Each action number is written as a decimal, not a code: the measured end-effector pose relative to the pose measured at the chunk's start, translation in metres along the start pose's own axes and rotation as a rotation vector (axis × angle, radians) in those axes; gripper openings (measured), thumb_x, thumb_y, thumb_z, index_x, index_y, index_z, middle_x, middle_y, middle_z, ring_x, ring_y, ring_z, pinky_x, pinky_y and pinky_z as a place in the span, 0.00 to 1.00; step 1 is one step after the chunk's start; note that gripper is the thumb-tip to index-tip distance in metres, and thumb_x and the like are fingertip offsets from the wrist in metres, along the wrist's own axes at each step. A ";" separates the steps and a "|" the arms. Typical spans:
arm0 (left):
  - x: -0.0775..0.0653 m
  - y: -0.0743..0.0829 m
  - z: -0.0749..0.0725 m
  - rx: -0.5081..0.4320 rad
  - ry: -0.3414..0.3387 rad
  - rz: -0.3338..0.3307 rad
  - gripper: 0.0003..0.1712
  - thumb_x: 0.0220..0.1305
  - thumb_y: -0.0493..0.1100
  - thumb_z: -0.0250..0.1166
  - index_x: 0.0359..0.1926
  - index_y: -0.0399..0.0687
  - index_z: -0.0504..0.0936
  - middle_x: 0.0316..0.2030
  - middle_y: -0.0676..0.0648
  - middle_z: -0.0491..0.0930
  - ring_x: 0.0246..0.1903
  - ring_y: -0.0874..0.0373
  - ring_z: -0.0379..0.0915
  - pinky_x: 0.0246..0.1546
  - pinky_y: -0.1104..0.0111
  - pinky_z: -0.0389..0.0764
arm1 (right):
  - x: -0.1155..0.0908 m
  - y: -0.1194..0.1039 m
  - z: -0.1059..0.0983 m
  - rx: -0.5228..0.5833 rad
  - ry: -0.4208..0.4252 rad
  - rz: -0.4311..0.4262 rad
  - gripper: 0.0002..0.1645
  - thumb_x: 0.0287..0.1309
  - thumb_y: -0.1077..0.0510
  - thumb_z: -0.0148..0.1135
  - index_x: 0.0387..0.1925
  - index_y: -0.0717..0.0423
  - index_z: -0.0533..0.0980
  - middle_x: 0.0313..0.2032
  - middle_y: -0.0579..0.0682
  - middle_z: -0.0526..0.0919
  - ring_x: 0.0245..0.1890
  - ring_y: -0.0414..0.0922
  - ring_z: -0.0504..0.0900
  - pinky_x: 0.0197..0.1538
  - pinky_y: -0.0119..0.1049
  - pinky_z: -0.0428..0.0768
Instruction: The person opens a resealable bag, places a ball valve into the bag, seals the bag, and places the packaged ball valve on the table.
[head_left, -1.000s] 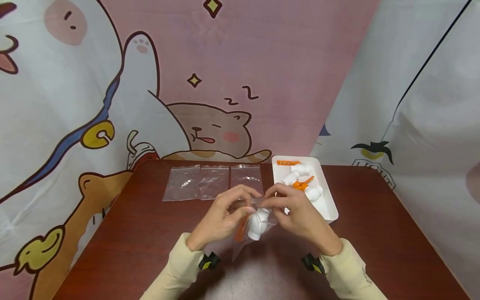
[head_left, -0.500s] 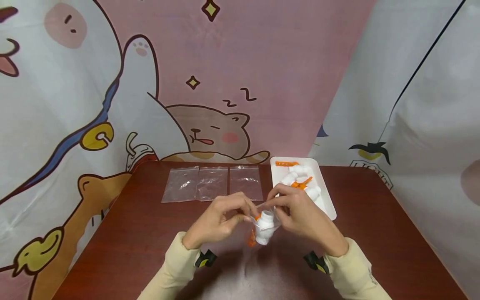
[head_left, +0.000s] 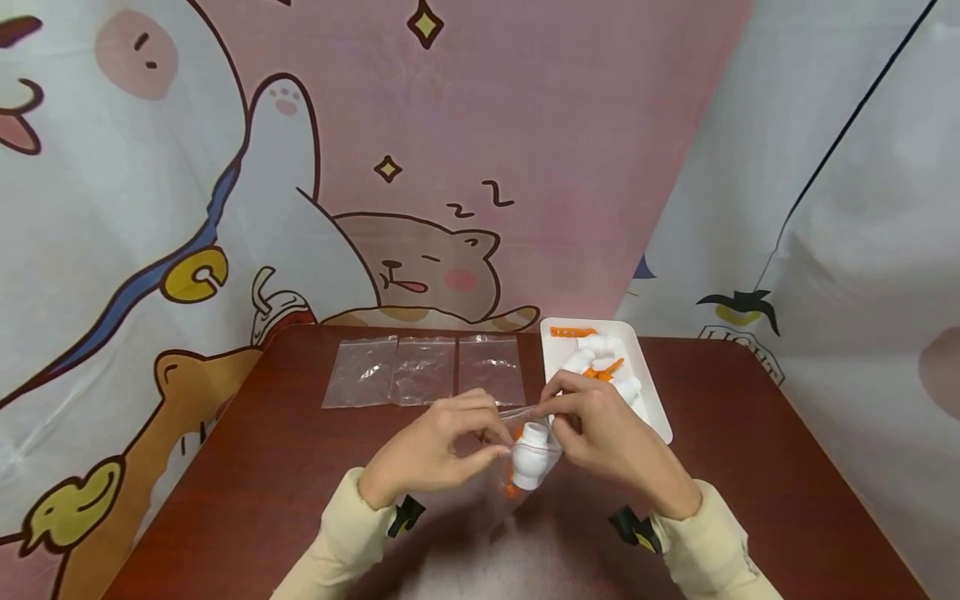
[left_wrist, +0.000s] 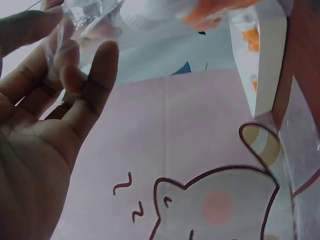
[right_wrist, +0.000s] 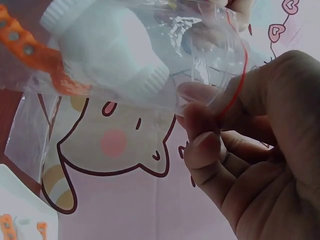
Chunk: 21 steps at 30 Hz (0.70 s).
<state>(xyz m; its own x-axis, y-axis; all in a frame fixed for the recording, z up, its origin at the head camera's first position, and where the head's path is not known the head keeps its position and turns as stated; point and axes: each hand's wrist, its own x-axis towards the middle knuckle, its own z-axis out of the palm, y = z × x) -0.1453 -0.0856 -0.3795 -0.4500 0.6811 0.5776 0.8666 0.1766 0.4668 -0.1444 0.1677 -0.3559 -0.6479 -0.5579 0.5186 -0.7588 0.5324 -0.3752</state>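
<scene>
A clear zip bag (right_wrist: 200,60) with a red line along its mouth hangs between both hands over the table. Inside it are a white bulbous plastic piece with ribbed ends (head_left: 531,457) and an orange strip with holes (right_wrist: 25,45). My left hand (head_left: 442,442) pinches the left side of the bag's mouth between thumb and fingers. The right hand (head_left: 603,425) pinches the opposite edge near the red line, fingers curled, as the right wrist view shows. Parts of the bag's rim are hidden by the fingers.
Three flat clear bags (head_left: 423,371) lie in a row at the back of the brown table (head_left: 247,467). A white tray (head_left: 652,400) behind the right hand holds several white pieces (head_left: 598,344) and orange parts (head_left: 573,332). A printed cloth hangs behind the table.
The bag's contents have swung to the right and now stand more upright. The left fingers have spread a little and the left hand has shifted slightly left. Tray and flat bags stay put.
</scene>
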 end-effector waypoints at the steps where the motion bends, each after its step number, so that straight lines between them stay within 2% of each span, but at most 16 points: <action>1: 0.000 0.001 -0.001 0.021 -0.001 0.002 0.02 0.68 0.39 0.69 0.36 0.51 0.84 0.35 0.60 0.78 0.39 0.67 0.71 0.39 0.77 0.77 | 0.000 0.001 -0.001 -0.008 -0.001 0.004 0.23 0.48 0.74 0.53 0.35 0.54 0.90 0.32 0.40 0.81 0.26 0.31 0.68 0.28 0.23 0.70; 6: -0.002 0.002 -0.006 0.055 0.001 -0.012 0.05 0.67 0.36 0.68 0.34 0.49 0.80 0.41 0.55 0.79 0.44 0.67 0.72 0.43 0.78 0.77 | -0.002 0.007 -0.005 -0.038 -0.015 0.021 0.20 0.48 0.72 0.56 0.34 0.54 0.90 0.32 0.37 0.79 0.27 0.32 0.69 0.30 0.24 0.71; 11: -0.004 0.000 -0.007 0.061 0.051 -0.020 0.10 0.63 0.37 0.70 0.30 0.52 0.77 0.47 0.51 0.76 0.46 0.65 0.74 0.46 0.76 0.79 | -0.005 0.009 -0.006 -0.022 -0.085 0.019 0.20 0.50 0.71 0.56 0.34 0.51 0.89 0.33 0.34 0.78 0.29 0.31 0.71 0.34 0.25 0.73; 14: -0.004 -0.001 -0.008 0.079 0.075 -0.033 0.14 0.64 0.40 0.72 0.28 0.53 0.75 0.45 0.52 0.75 0.43 0.65 0.74 0.44 0.74 0.80 | -0.006 0.011 -0.005 -0.010 -0.118 -0.005 0.19 0.50 0.70 0.57 0.34 0.49 0.89 0.33 0.34 0.79 0.31 0.30 0.73 0.37 0.26 0.75; 18: -0.006 -0.002 -0.011 0.083 0.057 -0.068 0.11 0.68 0.39 0.69 0.29 0.52 0.76 0.39 0.55 0.73 0.35 0.68 0.71 0.34 0.76 0.77 | -0.008 0.014 -0.007 -0.013 -0.141 -0.051 0.12 0.52 0.67 0.64 0.33 0.48 0.87 0.35 0.35 0.80 0.35 0.30 0.76 0.41 0.28 0.77; 21: -0.009 -0.003 -0.013 0.069 0.055 -0.093 0.09 0.70 0.38 0.66 0.32 0.51 0.77 0.36 0.56 0.72 0.32 0.69 0.69 0.31 0.77 0.75 | -0.009 0.016 -0.010 -0.019 -0.126 -0.083 0.07 0.53 0.64 0.70 0.31 0.47 0.86 0.39 0.36 0.83 0.39 0.32 0.78 0.44 0.29 0.78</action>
<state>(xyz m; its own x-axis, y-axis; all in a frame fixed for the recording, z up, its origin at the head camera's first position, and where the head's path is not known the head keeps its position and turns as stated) -0.1468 -0.1015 -0.3770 -0.5384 0.6197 0.5711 0.8326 0.2868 0.4738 -0.1507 0.1874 -0.3590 -0.5872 -0.6752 0.4464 -0.8094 0.4927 -0.3195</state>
